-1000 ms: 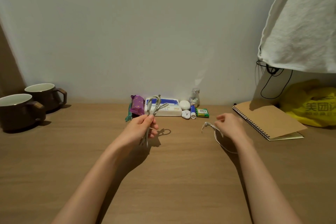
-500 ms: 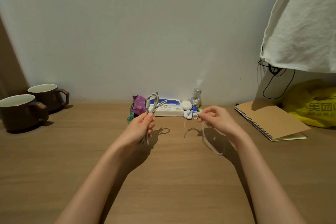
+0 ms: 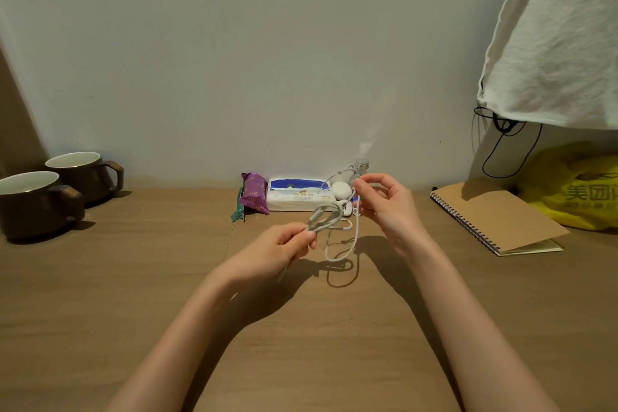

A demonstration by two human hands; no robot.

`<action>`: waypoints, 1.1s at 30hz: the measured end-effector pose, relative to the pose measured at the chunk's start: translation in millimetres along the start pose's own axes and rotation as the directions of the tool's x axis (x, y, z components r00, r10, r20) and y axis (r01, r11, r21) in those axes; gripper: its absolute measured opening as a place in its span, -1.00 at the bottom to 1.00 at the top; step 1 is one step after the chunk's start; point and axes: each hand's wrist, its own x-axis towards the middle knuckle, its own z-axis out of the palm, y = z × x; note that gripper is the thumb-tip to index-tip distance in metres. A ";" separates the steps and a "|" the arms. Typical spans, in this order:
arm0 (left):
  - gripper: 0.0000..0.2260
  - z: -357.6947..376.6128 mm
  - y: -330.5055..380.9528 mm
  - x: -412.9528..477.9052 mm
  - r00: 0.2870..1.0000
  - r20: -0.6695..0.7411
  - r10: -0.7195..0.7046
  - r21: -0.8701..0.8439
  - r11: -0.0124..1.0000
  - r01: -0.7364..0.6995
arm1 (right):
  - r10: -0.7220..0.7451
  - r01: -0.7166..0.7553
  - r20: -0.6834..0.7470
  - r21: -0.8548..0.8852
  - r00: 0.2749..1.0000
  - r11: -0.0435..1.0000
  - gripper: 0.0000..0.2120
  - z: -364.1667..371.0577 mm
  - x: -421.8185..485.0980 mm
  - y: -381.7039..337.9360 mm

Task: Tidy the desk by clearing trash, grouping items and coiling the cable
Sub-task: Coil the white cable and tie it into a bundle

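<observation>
A thin grey-white cable hangs in the air above the middle of the wooden desk. My left hand pinches a bundle of its loops, which stick up to the right of my fingers. My right hand is raised higher and to the right, gripping the cable's loose end near the plug. One slack loop droops between the two hands and casts a shadow on the desk.
Against the wall stand a purple packet, a tissue pack, a white round case and a small bottle. Two brown mugs sit far left. A spiral notebook, a yellow bag and hanging white cloth are on the right.
My right hand has swung left and up with the cable end, closing in on my left hand. My left hand has shifted right with the bundle, and the slack loop has shortened.
</observation>
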 end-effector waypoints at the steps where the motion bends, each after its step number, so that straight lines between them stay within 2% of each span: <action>1: -0.77 1.1 -1.7 0.4 1.000 -0.007 -0.017 0.034 0.999 0.017 | 0.007 -0.007 0.011 0.018 1.000 1.000 -0.91 -0.6 0.8 -0.1; 4: -0.77 4.7 -5.7 1.7 0.998 -0.036 -0.047 0.146 0.988 0.052 | -0.021 0.019 0.034 0.046 0.999 0.999 -0.94 0.3 0.5 -2.8; 9: -0.78 15.3 -8.1 3.3 0.990 -0.140 -0.019 0.378 0.923 0.071 | -0.117 0.126 0.115 -0.071 0.986 0.990 -0.92 9.2 -8.2 -8.0; 12: -0.77 20.8 -7.3 3.8 0.981 -0.193 0.031 0.425 0.903 0.055 | -0.146 0.183 0.234 -0.147 0.961 0.972 -0.91 18.3 -18.3 -13.7; 15: -0.80 22.1 -6.5 6.8 0.971 -0.238 0.018 0.403 0.912 0.082 | -0.168 0.232 0.353 -0.148 0.920 0.961 -0.91 25.4 -26.3 -17.4; 17: -0.78 19.9 -8.2 8.7 0.964 -0.260 -0.044 0.292 0.949 0.122 | -0.173 0.248 0.414 -0.134 0.894 0.959 -0.91 29.0 -30.5 -19.1; 19: -0.74 15.5 -11.3 10.8 0.955 -0.251 -0.155 -0.005 0.987 0.159 | -0.183 0.264 0.440 -0.130 0.879 0.956 -0.93 31.5 -33.9 -20.0; 20: -0.72 12.2 -12.6 12.3 0.946 -0.241 -0.217 -0.185 0.967 0.175 | -0.198 0.275 0.440 -0.119 0.876 0.954 -0.93 32.7 -35.1 -20.7; 22: -0.71 4.3 -13.8 14.8 0.920 -0.197 -0.338 -0.514 0.835 0.197 | -0.238 0.293 0.419 -0.070 0.876 0.954 -0.94 34.5 -36.1 -21.9; 24: -0.72 -2.9 -11.2 15.0 0.910 -0.117 -0.398 -0.729 0.656 0.194 | -0.269 0.304 0.377 -0.033 0.886 0.952 -0.89 33.8 -34.7 -22.4; 27: -0.72 -9.6 -5.2 13.1 0.908 -0.064 -0.414 -0.855 0.492 0.164 | -0.294 0.323 0.326 -0.036 0.898 0.946 -0.81 29.7 -31.1 -22.0; 33: -0.76 -15.7 -1.7 10.7 0.899 -0.166 -0.406 -0.848 0.523 0.080 | -0.265 0.265 0.131 0.016 0.955 0.964 -0.87 24.1 -21.3 -18.4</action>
